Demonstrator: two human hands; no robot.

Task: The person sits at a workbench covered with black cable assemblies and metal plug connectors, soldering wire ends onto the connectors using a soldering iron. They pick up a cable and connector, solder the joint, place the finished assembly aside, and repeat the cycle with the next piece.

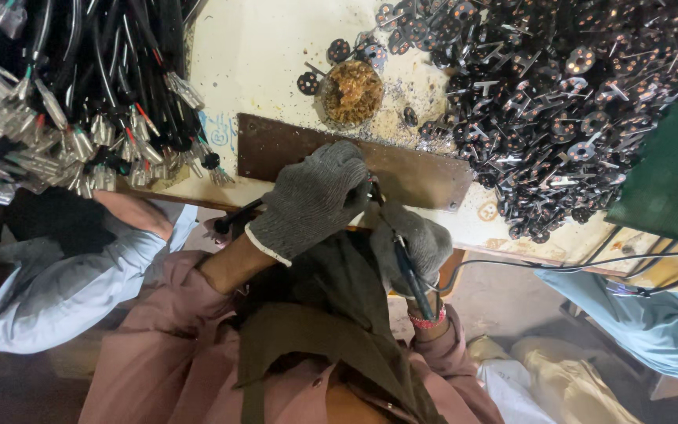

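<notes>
My left hand (315,196), in a grey knit glove, is closed around a black cable (235,217) and rests on a brown metal plate (425,177) at the bench edge. Just right of it and touching it, my gloved right hand (417,239) grips a soldering iron with a blue handle (411,275). The iron's tip points at the spot where the two hands meet, and what lies between the fingers there is hidden. A thin cord (527,263) runs from the iron off to the right.
A round tin of brown paste (352,93) sits behind the plate. Several black perforated metal discs are heaped at the right (559,102). A bundle of black cables with metal terminals (80,102) lies at the left. A green box (672,173) stands at the right. Co-workers in light blue sleeves (64,275) flank me.
</notes>
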